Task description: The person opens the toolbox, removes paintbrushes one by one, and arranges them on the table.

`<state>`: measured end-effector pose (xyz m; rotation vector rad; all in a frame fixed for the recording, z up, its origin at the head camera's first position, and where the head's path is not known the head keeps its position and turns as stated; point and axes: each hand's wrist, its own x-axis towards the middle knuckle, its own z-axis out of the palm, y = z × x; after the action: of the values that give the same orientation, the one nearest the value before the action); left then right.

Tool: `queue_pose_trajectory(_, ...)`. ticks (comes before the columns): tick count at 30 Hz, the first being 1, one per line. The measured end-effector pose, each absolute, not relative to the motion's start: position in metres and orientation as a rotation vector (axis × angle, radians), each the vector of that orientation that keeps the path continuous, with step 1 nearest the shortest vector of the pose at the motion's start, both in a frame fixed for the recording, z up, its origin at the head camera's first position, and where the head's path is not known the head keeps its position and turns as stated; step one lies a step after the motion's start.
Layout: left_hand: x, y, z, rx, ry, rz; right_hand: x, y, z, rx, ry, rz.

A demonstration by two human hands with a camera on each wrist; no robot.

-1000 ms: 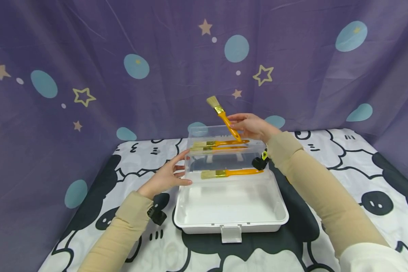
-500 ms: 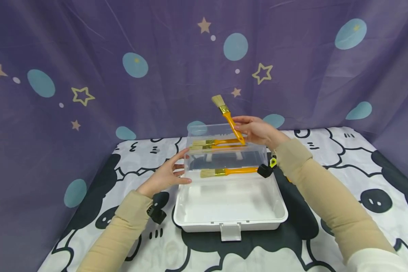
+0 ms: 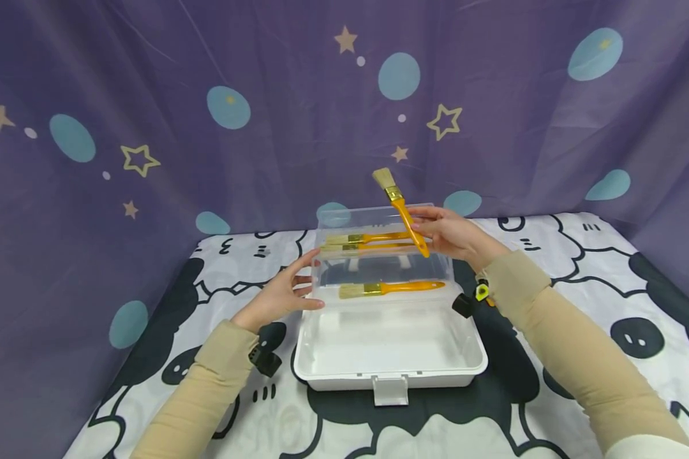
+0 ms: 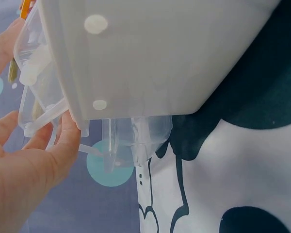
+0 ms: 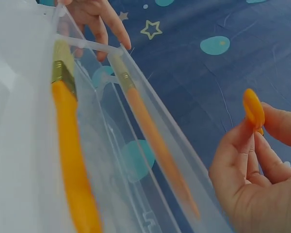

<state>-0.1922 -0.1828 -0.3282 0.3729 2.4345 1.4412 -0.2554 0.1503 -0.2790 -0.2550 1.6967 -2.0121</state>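
A paintbrush (image 3: 404, 217) with pale bristles and an orange handle slants above the clear trays, pinched between my right thumb and fingers (image 3: 453, 237). In the right wrist view, the handle end faces the camera. Beside the trays' left edge, my left hand (image 3: 278, 296) has its fingers spread, with fingertips right at the plastic; the left wrist view shows them against the tray ends. Two more brushes lie in the upper clear tray (image 3: 333, 220). Another paintbrush (image 3: 390, 289) lies crosswise in the lower tier. The white box (image 3: 390, 382) stands with its deep bottom compartment uncovered.
At the front of the box hangs a white latch (image 3: 390, 391). A white cloth (image 3: 574, 268) with black cartoon outlines covers the table. Behind it hangs a purple curtain (image 3: 287, 127) with stars and blue spots.
My right hand has moved right and slightly toward me with the pinched paintbrush, exposing more of the lower brush's handle. The left hand stays in place at the tray edge.
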Motion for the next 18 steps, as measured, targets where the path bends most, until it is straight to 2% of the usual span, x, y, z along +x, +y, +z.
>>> queue_pose_trajectory(18,-0.194,-0.182,-0.33,0.361,2.438,1.425,-0.237,0.185,-0.278,-0.243,1.805,-1.971)
